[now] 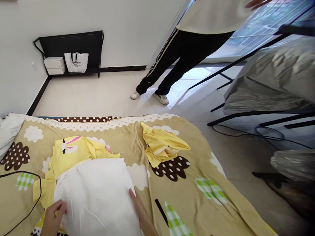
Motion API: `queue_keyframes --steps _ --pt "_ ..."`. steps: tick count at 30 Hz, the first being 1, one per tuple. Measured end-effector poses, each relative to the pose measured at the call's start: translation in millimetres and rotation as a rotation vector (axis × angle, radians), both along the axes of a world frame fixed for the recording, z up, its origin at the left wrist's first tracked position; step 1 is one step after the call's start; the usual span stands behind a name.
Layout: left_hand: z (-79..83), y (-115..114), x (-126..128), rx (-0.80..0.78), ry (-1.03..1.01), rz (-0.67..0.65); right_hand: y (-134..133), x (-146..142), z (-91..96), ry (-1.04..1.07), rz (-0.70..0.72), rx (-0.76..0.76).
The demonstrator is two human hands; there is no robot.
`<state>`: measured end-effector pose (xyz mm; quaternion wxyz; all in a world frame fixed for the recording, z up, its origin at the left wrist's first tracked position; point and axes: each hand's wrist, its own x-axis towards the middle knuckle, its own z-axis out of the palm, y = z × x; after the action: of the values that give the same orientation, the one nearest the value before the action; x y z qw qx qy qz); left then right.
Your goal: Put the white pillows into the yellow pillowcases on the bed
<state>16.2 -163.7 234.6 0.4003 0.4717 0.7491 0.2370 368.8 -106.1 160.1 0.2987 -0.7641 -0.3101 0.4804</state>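
A plump white pillow [98,193] lies on the bed in front of me, its far end resting against or on a yellow pillowcase [85,150] with a pink-eared rabbit print. At the pillow's left edge, my left hand [52,216] has its thumb and fingers curled together in a pinch on the white fabric. My right hand [141,209] lies along the right side of the pillow, fingers stretched out and touching it. Another crumpled yellow cloth [163,144] sits farther right on the bed.
Under everything is a tan patterned blanket [197,209]. A black cable [40,186] loops at left, and a dark strip [161,211] lies right of my hand. Beyond the bed stand a person [182,46], a black shelf [73,42] with a white bag [76,63], and a plastic-covered rack [270,78].
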Motion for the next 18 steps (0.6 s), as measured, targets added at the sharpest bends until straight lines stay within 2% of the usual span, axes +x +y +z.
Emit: queue_keyframes --steps 3,6,8,10,12,14,18 --pt "4.4 42.0 -0.5 0.240 0.164 -0.129 11.5 -27.1 9.5 0.069 0.052 -0.010" --pt "-1.7 89.4 10.0 0.374 0.361 -0.307 -3.4 -56.3 16.8 0.119 0.108 0.019" --pt "-10.1 116.7 19.5 0.296 0.574 -0.433 -25.5 -74.2 17.1 0.185 0.146 -0.003" --pt "-20.7 134.5 25.7 0.153 0.759 -0.500 -50.5 -85.9 12.2 0.247 0.180 -0.015" --pt "-32.0 140.2 26.4 0.034 0.840 -0.511 -70.5 -86.3 2.5 0.280 0.195 -0.009" --pt "-42.0 136.2 22.6 -0.012 0.852 -0.508 -79.5 -73.6 -9.8 0.287 0.190 -0.028" --pt "-50.4 122.0 11.6 0.008 0.876 -0.568 -63.1 -27.3 -29.6 0.217 0.101 -0.111"
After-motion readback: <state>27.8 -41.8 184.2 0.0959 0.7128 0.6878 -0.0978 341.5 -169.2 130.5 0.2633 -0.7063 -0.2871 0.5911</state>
